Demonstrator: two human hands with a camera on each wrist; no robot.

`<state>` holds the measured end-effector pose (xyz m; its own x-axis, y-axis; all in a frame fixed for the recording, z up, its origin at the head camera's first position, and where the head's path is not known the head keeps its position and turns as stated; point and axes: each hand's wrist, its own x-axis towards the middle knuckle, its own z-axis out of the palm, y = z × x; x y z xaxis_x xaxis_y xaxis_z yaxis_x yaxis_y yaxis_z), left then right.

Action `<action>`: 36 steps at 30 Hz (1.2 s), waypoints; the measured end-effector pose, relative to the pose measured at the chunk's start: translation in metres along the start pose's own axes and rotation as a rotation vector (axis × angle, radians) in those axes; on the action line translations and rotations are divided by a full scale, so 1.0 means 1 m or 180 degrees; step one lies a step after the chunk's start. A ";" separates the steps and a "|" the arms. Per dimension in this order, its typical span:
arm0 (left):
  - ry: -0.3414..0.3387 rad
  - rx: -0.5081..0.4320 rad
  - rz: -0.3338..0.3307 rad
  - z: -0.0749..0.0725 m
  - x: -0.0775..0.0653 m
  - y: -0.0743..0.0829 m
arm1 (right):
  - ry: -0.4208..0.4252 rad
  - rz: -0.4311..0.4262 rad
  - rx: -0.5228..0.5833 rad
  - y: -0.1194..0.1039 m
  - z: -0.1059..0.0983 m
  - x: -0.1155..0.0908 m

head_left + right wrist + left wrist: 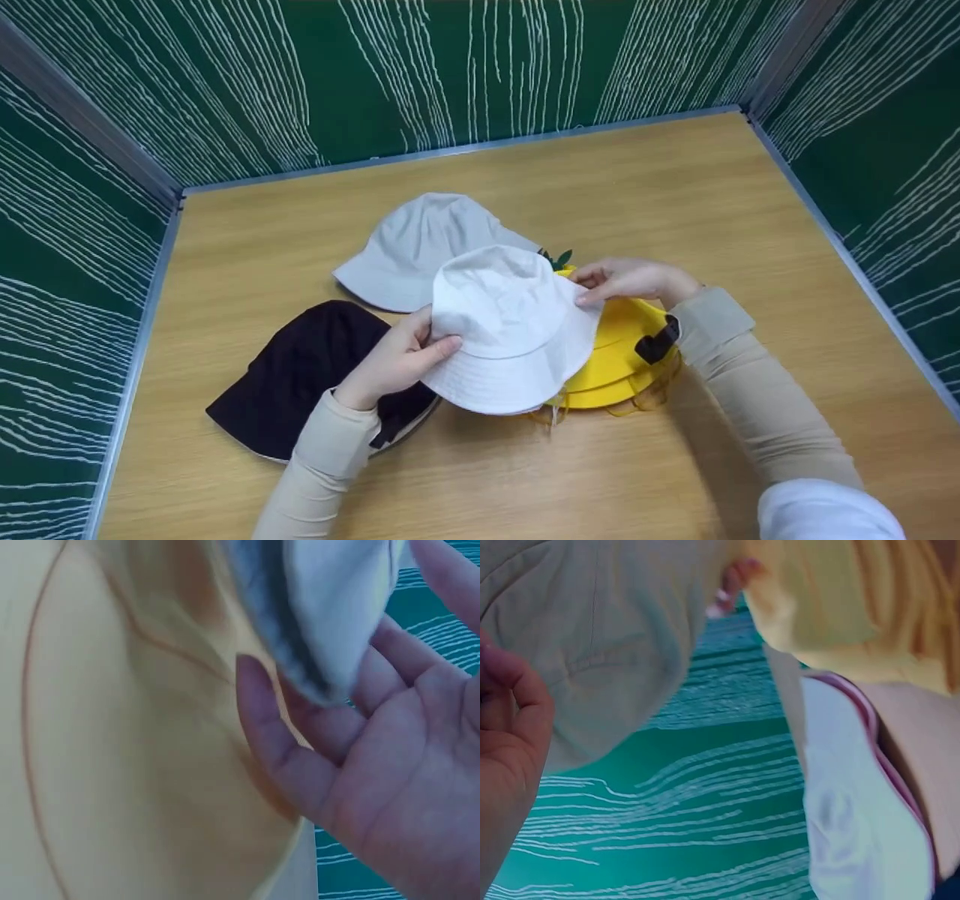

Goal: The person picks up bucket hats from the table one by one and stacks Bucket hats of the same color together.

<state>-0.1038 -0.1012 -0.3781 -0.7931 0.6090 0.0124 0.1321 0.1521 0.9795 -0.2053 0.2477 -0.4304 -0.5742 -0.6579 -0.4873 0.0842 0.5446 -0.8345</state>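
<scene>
A white bucket hat [502, 330] is held up over the table between both hands, crown upward and brim toward me. My left hand [401, 356] grips the brim's left side, thumb on top; the left wrist view shows that hand [510, 735] at the edge of the fabric. On the far right side of the brim, my right hand [626, 280] pinches the edge between thumb and fingers. Seen from the right wrist, the brim [322, 652] lies among the fingers of that hand [397, 757]. Yellow hats [622, 352] lie stacked behind the white hat and under the right forearm, partly hidden.
A light grey bucket hat [427, 251] lies at the back, partly covered by the white one. To the left is a dark bucket hat [300, 375], overlapped by the left hand. Green panels [450, 75] with white streaks wall in the wooden table [660, 180].
</scene>
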 end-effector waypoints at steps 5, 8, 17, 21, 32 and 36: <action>0.0004 0.0024 -0.0268 -0.009 -0.007 -0.008 | 0.0245 -0.0102 0.0073 0.002 0.000 -0.003; 0.0042 -0.0003 -0.0392 -0.016 -0.009 -0.013 | 0.0490 -0.0106 0.0182 0.001 0.002 -0.004; 0.0448 -0.0276 -0.0708 -0.039 -0.012 -0.014 | 0.1127 -0.0261 0.0108 -0.013 0.011 -0.003; 0.0626 -0.0342 -0.0820 -0.053 -0.015 -0.011 | 0.1260 -0.0356 0.0017 -0.025 0.012 -0.003; 0.1266 -0.0002 -0.0982 -0.089 -0.005 -0.002 | 0.1466 -0.0526 -0.0113 -0.051 0.005 0.008; 0.1750 0.0122 -0.1061 -0.101 0.006 0.000 | 0.1663 -0.0562 -0.0014 -0.060 0.002 0.017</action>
<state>-0.1688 -0.1759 -0.3572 -0.9829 0.0380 -0.1801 -0.1609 0.2983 0.9408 -0.2186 0.2032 -0.3892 -0.9072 -0.3943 -0.1465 -0.0527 0.4521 -0.8904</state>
